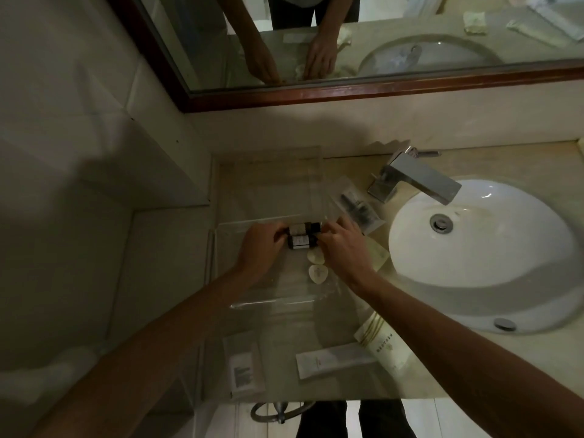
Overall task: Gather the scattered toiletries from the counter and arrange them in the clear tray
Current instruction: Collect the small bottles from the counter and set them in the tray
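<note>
Two small dark bottles with pale labels, lying on their sides, one just behind the other, touching, inside the clear tray at the left of the counter. Left hand closed on their left ends, right hand closed on their capped right ends, fingers curled narrow around the pair. Just in front of the bottles, two pale heart-shaped soaps, one behind the other, also within the tray. A printed sachet beside the tray's right wall, near the chrome faucet. Nearer the counter's front edge, a flat packet, a white tube and a cream wrapped packet lying scattered. White oval sink at right; framed mirror above, reflecting both hands
</note>
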`<state>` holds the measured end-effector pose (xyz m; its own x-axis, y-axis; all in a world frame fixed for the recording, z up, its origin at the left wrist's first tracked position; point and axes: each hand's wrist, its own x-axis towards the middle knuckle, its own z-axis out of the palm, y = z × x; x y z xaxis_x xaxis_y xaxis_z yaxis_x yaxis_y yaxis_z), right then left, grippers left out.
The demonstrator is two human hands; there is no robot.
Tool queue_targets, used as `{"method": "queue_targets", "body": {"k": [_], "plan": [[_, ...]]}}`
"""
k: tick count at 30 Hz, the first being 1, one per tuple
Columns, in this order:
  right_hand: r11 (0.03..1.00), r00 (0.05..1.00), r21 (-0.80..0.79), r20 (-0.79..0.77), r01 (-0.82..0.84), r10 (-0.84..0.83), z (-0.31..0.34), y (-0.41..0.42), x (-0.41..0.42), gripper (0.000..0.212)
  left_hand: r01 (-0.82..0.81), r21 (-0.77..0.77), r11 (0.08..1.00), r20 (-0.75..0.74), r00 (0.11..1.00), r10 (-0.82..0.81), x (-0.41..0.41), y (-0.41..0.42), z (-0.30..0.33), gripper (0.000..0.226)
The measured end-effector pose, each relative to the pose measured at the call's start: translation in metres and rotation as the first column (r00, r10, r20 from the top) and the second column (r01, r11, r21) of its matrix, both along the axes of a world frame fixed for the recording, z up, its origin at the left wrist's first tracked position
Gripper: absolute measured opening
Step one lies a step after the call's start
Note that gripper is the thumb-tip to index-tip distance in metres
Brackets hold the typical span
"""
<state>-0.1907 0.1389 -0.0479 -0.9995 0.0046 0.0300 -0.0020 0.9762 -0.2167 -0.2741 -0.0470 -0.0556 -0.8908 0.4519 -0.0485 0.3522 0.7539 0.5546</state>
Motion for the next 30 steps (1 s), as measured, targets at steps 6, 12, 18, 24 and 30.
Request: {"method": "queue_targets", "body": {"k": [6,12,18,24,30], "plan": [[0.998,1.0,-0.061,-0.003,0.013,-0.013,-0.003,0.003,0.005,0.019,-0.053,0.015,0.998,0.022,0.998,0.053,0.002,0.007,0.009,0.016],[0.982,0.996,-0.179,0.046,-0.067,0.076,0.012,0.023,0.022,0.021,-0.178,-0.14,0.974,-0.103,0.981,0.164,0.014,0.01,0.03,0.04],[0.97,0.997,-0.241,0.061,-0.032,0.048,0.04,0.059,0.053,0.031,-0.119,-0.092,0.989,-0.063,0.992,0.114,0.047,0.019,0.062,0.028],[0.958,0.997,-0.287,0.078,0.028,-0.005,0.044,0.106,0.088,0.033,-0.143,-0.197,0.97,-0.071,0.989,0.131,0.074,0.024,0.085,0.025],[0.964,0.996,-0.267,0.087,-0.013,0.037,0.039,0.131,0.113,0.033,-0.307,-0.192,0.932,-0.163,0.947,0.278,0.082,0.009,0.107,0.025]]}}
